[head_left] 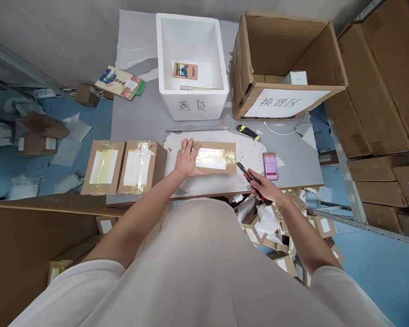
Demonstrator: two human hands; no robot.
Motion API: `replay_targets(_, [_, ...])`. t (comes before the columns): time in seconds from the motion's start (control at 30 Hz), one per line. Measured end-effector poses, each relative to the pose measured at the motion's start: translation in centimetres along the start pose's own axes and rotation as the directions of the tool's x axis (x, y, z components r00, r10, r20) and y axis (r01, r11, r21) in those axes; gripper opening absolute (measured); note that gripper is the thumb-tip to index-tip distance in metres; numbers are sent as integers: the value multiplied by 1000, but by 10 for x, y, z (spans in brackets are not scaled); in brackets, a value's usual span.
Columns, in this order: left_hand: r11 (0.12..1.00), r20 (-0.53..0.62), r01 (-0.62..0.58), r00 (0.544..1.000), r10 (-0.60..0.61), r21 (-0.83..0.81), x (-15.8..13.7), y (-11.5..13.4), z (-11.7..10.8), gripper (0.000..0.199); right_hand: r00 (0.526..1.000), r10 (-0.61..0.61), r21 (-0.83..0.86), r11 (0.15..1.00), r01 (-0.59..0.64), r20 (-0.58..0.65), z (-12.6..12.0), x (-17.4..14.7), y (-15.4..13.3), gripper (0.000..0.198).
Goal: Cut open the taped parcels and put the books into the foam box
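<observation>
A taped cardboard box (211, 165) with a white label lies flat on a white sheet on the table. My left hand (188, 160) rests on its left end, fingers spread. In my right hand (261, 185) is a black and red utility knife (248, 175). Its tip points up and left, close to the box's right end; whether they touch I cannot tell. A phone (270, 166) with a pink screen lies just right of that hand. Behind the box is a second utility knife (248, 132), black and yellow.
Two taped boxes (104, 168) stand at the table's left. At the back are a white foam box (197, 102) holding a small card or booklet, and a large open carton (241, 72). Books (117, 82) lie back left. Discarded boxes and paper (269, 225) heap below the front edge.
</observation>
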State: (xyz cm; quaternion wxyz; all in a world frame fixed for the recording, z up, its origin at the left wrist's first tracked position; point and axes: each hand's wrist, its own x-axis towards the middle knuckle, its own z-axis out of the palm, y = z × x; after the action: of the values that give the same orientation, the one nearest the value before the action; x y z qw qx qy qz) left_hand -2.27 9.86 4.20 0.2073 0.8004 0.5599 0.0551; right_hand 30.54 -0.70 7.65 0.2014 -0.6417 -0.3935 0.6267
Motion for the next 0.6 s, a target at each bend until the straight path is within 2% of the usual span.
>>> replay_targets(0.07, [1000,12,3,1000,-4,19,-1,1,-1,127,985,-68,-76,996,57,-156,-1,-1,16,70])
replay_targets(0.1, [1000,11,3,1000,-3,31,-2,1,-1,127,962,-108,-144,987,73,-251,-1,3,22,70])
replay_targets(0.2, [997,-44,-30,998,33,74,-7,1,1,121,877,-190,-402,916,-3,-441,8,34,38,70])
replay_targets(0.27, [990,-105,-92,989,104,108,-16,2,5,105,859,-185,-540,833,-121,-477,20,60,48,69])
replay_targets(0.4, [960,-185,-243,946,266,139,-41,6,21,54,863,-108,-680,667,-305,-493,43,90,70,69])
replay_targets(0.5, [955,-224,-258,932,286,144,-56,8,33,41,885,-118,-748,590,-303,-451,45,89,76,61])
replay_targets(0.57, [956,-237,-257,929,285,141,-59,7,39,39,870,-222,-784,568,-250,-439,38,83,65,58])
replay_targets(0.6, [955,-238,-265,927,290,132,-58,6,41,39,844,-310,-795,572,-203,-438,34,81,53,59])
